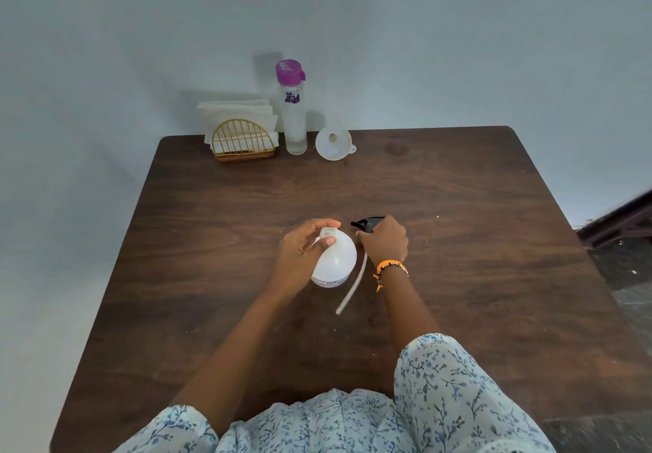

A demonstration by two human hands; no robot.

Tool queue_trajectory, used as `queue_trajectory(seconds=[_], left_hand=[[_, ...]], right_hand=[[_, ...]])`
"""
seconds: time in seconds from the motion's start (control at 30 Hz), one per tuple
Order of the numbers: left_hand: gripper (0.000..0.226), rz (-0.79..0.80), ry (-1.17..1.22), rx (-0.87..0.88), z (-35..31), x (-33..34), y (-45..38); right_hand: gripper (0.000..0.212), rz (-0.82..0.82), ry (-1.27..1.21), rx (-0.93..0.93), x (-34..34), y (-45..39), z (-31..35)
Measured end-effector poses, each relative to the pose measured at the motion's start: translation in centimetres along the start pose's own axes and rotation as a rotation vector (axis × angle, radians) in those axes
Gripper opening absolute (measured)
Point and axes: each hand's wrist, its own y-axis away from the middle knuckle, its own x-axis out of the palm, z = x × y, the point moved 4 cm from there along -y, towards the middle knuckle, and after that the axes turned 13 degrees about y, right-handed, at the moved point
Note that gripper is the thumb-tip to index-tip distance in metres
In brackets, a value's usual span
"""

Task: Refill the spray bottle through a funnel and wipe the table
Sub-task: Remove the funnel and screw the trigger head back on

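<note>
Legible text: none. Water bottle [293, 114], upper centre of frame: purple printed mark, unreadable. Spray bottle [334, 260], centre: base label print too small to read.

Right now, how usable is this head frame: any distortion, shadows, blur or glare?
Head view: wide-angle bend bows the table edges; dim, soft light throws faint shadows of the water bottle and napkin holder on the wall; the patterned sleeves at the bottom are blurred; both hands, left hand and right hand, are sharp; no glare.

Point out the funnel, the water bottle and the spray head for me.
funnel [333, 143], head view, inside of its cone.
water bottle [295, 124], head view, clear body.
spray head [367, 224], head view, black top above the right hand.
</note>
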Motion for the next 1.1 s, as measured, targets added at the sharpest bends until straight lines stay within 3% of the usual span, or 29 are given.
queue_trajectory(seconds=[0.27,0.4,0.5,0.7,0.83,1.1], left_hand=[[0.020,0.034,0.013,0.018,0.0,-0.3,-0.3],[0.020,0.049,0.028,0.009,-0.2,-0.3,-0.4],[0.016,0.064,0.060,-0.009,-0.3,-0.4,-0.3],[0.020,0.069,0.068,0.000,0.0,-0.5,-0.5],[0.015,0.101,0.044,0.000,0.0,-0.6,-0.9],[0.020,0.091,0.014,-0.002,0.4,-0.6,-1.1]], right_hand=[[0.030,-0.093,-0.295,0.017,-2.3,0.9,-0.5],[0.030,-0.104,-0.683,0.009,-4.7,0.9,1.0],[0.029,-0.034,-1.039,-0.096,-6.3,2.1,2.9],[0.028,-0.017,-1.357,-0.414,-10.7,6.2,6.2],[0.029,-0.037,-1.437,-0.563,-13.1,8.4,7.4],[0.033,-0.093,-1.321,-0.746,-14.6,10.9,8.5]])
